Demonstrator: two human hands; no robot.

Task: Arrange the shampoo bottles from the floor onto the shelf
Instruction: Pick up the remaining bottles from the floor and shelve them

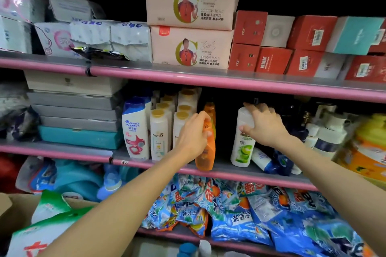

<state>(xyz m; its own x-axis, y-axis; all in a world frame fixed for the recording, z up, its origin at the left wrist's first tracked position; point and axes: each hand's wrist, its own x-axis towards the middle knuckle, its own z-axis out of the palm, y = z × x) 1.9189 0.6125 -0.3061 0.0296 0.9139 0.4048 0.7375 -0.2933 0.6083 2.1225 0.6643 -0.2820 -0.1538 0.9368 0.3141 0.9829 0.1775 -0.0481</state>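
My left hand (193,133) grips an orange shampoo bottle (206,156) standing at the front edge of the middle shelf (240,170). My right hand (264,125) holds the top of a white bottle with a green label (242,146), upright on the same shelf. A second orange bottle (210,109) stands behind the first. To the left stand a white head & shoulders bottle (135,129) and rows of white Pantene bottles with yellow caps (158,137). A dark gap lies between the orange and the white bottle.
A white and blue bottle (263,160) lies on its side right of the green-label bottle, among dark and white bottles. Stacked boxes (77,110) fill the shelf's left. Tissue packs (190,21) and red boxes (273,60) sit above. Detergent bags (240,215) lie below.
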